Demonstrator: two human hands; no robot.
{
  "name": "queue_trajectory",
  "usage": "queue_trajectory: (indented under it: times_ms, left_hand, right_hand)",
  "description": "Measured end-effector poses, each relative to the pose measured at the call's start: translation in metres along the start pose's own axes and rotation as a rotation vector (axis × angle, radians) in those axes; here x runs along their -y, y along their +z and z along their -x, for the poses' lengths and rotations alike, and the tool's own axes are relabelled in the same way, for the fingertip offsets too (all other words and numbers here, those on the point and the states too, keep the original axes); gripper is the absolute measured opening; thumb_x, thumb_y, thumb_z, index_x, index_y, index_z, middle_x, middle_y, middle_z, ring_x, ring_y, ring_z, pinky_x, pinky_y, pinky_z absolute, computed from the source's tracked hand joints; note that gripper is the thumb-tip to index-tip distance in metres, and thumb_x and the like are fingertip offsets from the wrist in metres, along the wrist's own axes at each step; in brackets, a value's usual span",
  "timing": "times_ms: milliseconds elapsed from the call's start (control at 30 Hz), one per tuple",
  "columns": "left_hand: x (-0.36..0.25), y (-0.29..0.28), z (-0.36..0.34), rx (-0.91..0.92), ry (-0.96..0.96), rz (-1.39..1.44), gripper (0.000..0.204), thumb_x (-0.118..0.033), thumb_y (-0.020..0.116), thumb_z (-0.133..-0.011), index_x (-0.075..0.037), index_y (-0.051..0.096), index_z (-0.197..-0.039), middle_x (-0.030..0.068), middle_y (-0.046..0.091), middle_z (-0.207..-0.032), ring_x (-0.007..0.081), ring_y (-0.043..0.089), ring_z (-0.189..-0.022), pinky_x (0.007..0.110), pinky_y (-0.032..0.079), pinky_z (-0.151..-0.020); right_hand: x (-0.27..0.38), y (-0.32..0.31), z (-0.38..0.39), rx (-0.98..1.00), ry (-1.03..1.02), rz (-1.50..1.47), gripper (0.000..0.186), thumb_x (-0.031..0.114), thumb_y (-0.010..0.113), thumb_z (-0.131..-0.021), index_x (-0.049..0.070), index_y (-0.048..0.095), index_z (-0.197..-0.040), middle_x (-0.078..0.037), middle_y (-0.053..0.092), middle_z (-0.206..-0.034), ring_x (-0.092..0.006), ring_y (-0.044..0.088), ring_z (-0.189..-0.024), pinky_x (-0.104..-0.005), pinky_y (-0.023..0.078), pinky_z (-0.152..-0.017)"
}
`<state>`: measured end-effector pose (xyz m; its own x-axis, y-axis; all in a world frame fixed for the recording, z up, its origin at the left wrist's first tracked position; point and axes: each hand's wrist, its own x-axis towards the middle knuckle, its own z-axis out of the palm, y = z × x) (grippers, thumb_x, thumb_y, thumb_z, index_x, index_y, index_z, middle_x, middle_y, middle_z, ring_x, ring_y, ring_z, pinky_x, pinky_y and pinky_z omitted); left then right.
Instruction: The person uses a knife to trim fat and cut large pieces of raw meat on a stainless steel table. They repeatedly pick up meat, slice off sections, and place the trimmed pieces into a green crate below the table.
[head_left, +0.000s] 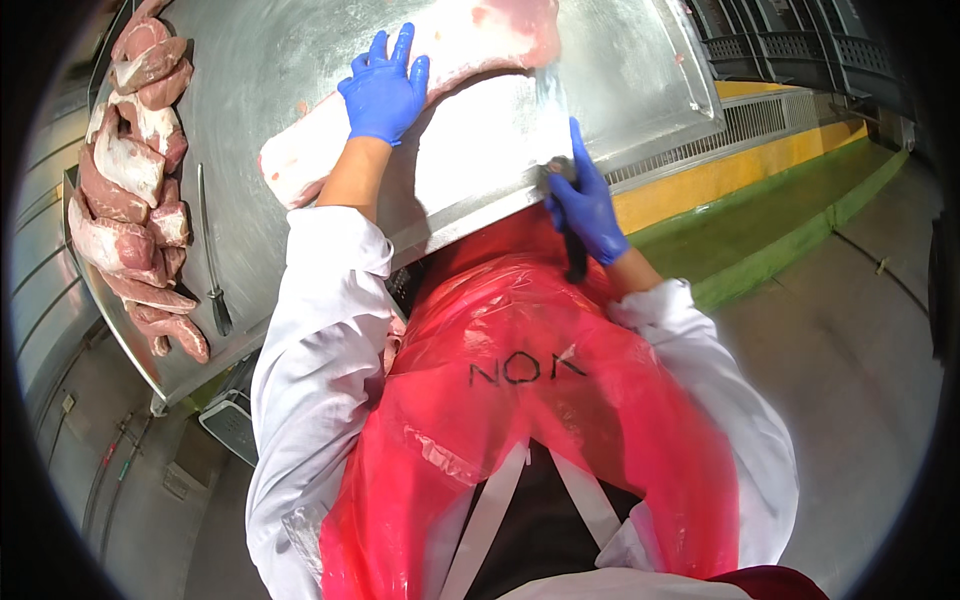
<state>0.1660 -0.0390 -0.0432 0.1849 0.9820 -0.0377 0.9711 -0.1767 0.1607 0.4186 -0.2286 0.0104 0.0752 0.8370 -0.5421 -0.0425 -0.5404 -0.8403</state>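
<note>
Pressing on the meat (470, 45), laid across the table (265, 90), with the left hand (383, 95), fingers spread. Gripping the knife (557, 170) in the right hand (592, 210), with 1 finger extended and others curled. Seemingly trimming or cutting near the right end; cannot tell if touching. Probably calls next for firm pressure and 1 controlled stroke, well apart from spread fingers.

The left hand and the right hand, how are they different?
The left hand is spread out on meat; the right hand curls around a knife. The left hand is over the table; the right hand is by its near edge. Both wear blue gloves.
</note>
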Motion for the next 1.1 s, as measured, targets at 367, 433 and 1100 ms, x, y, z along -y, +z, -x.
queue_trajectory:
  times_ms: [367, 433, 1100]
  left_hand:
    - [-0.186, -0.027, -0.042, -0.044, 0.254, -0.047, 0.044, -0.046, 0.064, -0.088, -0.003, 0.071, -0.095, 0.0199, 0.069, -0.095, 0.0373, 0.066, -0.095, 0.046, 0.054, -0.082]
    - [-0.181, -0.004, -0.072, 0.083, 0.076, 0.098, 0.042, -0.044, 0.066, -0.087, -0.003, 0.073, -0.092, 0.0213, 0.071, -0.092, 0.0375, 0.069, -0.091, 0.045, 0.055, -0.080]
    - [-0.172, -0.051, -0.085, 0.144, -0.429, 0.714, 0.024, -0.016, 0.074, -0.083, 0.001, 0.062, -0.071, 0.0131, 0.062, -0.059, 0.0218, 0.061, -0.050, 0.036, 0.047, -0.047]
  right_hand:
    - [0.055, -0.141, -0.058, -0.148, -0.283, -0.286, 0.083, -0.004, 0.051, -0.095, 0.021, 0.013, -0.164, -0.004, 0.056, -0.087, -0.0079, 0.050, -0.058, -0.0234, 0.043, -0.048]
    - [0.053, -0.142, -0.066, -0.143, -0.216, -0.311, 0.084, -0.003, 0.052, -0.095, 0.022, 0.013, -0.164, -0.004, 0.057, -0.087, -0.0079, 0.051, -0.059, -0.0238, 0.044, -0.048]
    - [0.031, -0.058, -0.136, 0.178, -0.554, 0.370, 0.074, 0.020, 0.051, -0.098, 0.018, 0.015, -0.162, -0.032, 0.061, -0.105, -0.0455, 0.064, -0.096, -0.0532, 0.052, -0.086]
